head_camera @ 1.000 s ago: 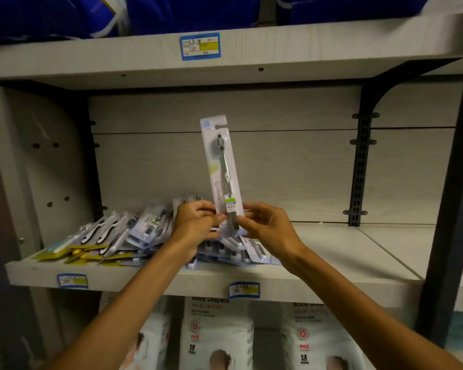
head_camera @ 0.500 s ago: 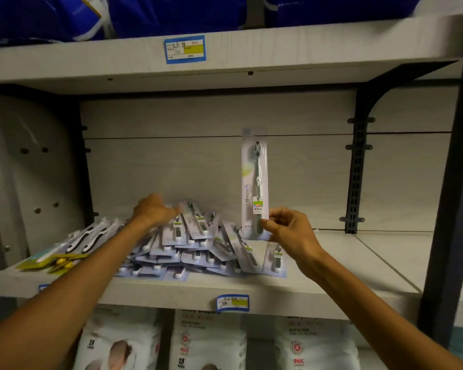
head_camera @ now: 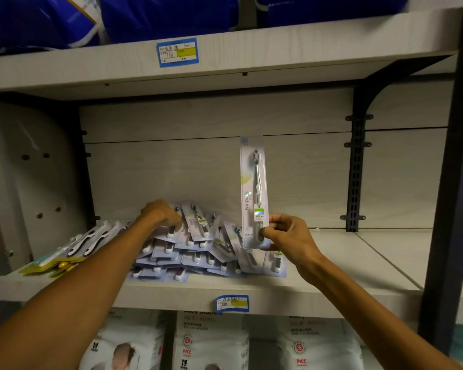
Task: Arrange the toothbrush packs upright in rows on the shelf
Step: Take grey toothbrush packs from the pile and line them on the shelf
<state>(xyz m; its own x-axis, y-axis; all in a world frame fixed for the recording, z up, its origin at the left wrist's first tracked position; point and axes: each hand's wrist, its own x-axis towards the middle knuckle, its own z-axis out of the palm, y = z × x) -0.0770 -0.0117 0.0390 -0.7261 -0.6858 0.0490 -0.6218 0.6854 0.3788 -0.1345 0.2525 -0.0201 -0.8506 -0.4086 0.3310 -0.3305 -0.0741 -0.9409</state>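
One pack (head_camera: 253, 193) pinched upright in right hand (head_camera: 284, 233); set it square against back panel (head_camera: 305, 182) while left hand (head_camera: 158, 214), fingers curled, grips pile (head_camera: 198, 252).

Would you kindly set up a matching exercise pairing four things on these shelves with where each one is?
Things:
1. upright toothbrush pack
2. heap of toothbrush packs
3. blue bags
4. diaper packs

Places:
A. top shelf
B. under the left hand
C. pinched in the right hand
D. below the middle shelf

Pairs: 1-C, 2-B, 3-A, 4-D
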